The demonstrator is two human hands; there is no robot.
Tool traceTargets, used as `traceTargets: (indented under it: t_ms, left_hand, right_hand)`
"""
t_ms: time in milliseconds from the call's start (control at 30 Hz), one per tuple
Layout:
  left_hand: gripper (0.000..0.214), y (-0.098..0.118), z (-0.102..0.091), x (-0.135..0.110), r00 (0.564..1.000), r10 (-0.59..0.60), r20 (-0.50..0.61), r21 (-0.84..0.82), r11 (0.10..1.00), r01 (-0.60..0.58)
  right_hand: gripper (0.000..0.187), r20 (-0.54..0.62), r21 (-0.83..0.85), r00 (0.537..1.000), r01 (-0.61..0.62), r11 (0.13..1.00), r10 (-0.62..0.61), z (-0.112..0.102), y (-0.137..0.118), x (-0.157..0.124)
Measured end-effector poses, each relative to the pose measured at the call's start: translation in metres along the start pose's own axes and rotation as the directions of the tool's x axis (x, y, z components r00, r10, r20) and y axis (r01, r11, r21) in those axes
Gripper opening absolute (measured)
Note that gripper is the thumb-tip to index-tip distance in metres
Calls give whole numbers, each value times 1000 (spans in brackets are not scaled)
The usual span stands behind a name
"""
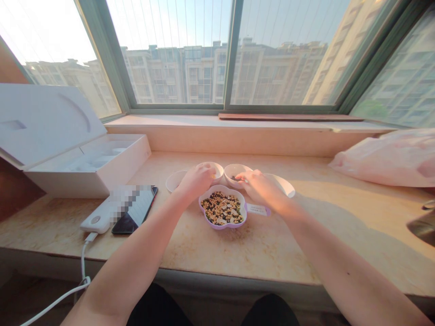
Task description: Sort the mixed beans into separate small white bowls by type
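Note:
A purple-rimmed, flower-shaped bowl (223, 225) holds a mix of yellow, black and pale beans or seeds, and its labelled handle (257, 209) points right. Behind it several white bowls stand in a row. My left hand (200, 180) is over the inner left white bowl (220, 173), fingers curled together; what they hold, if anything, is hidden. At the inner right white bowl (238, 167), with a few dark beans in it, my right hand (254, 184) has its fingertips pinched inside the rim. The outer left bowl (173, 180) and outer right bowl (287, 186) are partly hidden by my hands.
On the left lie a white power bank (98, 219) with a cable (83, 260) and a black phone (136, 215). Behind them stands an open white box (118, 167). A plastic bag (387, 158) sits at the right, below the window. The counter's front edge runs close to me.

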State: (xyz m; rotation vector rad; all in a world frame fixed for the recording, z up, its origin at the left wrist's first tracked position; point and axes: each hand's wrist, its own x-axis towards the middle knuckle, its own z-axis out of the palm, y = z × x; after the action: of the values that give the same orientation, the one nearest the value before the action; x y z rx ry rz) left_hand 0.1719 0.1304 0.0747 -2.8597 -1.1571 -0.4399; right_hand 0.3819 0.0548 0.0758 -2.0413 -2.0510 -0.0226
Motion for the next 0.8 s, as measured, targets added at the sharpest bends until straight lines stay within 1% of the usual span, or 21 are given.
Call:
traceTargets:
  t_ms: [67,100,167,233,333,400,433,500,667,733,800]
  left_hand:
    - [23,3,-6,-2,1000,18,-17,-9,1000,-19]
    - [24,3,-8,-2,1000,20,-17,-12,1000,-20]
    - [27,1,-12,-3,1000,-2,-14,-4,1000,2]
    - [30,-4,-14,-4,998,-65,-18,21,998,65]
    - [33,-13,-13,-3,981,-190,-34,57,980,192]
    - [33,-18,-11,-2,968,-248,-48,66,966,251]
    - [33,-19,-9,-2,963,-265,-54,67,961,269]
    - [34,-20,-7,-2,957,-284,-61,66,955,288]
    - [33,-16,-8,-2,952,-303,-43,46,951,305]
    - [33,-15,-10,-3,958,-284,-38,38,958,285]
    - [31,-13,-11,-3,978,-207,-3,8,978,207]
  right_hand:
    - [31,-60,26,997,42,999,-41,-5,-4,-3]
    - [31,-62,64,995,76,995,-72,-6,-6,-5]
    - [30,-4,172,987,157,973,-158,-5,-11,-8]
    - [27,76,248,962,235,940,-261,0,-16,-10]
    - [32,122,218,909,368,904,-399,12,-24,-10]
    - [34,133,192,875,438,878,-466,19,-29,-10]
    - [34,137,184,865,457,870,-483,21,-31,-10]
    - [32,145,172,859,466,868,-491,24,-34,-9]
    - [33,142,158,872,447,880,-468,28,-38,-10]
    - [32,133,165,874,446,880,-468,30,-39,-9]
    - [31,118,179,871,454,873,-477,30,-37,-8]
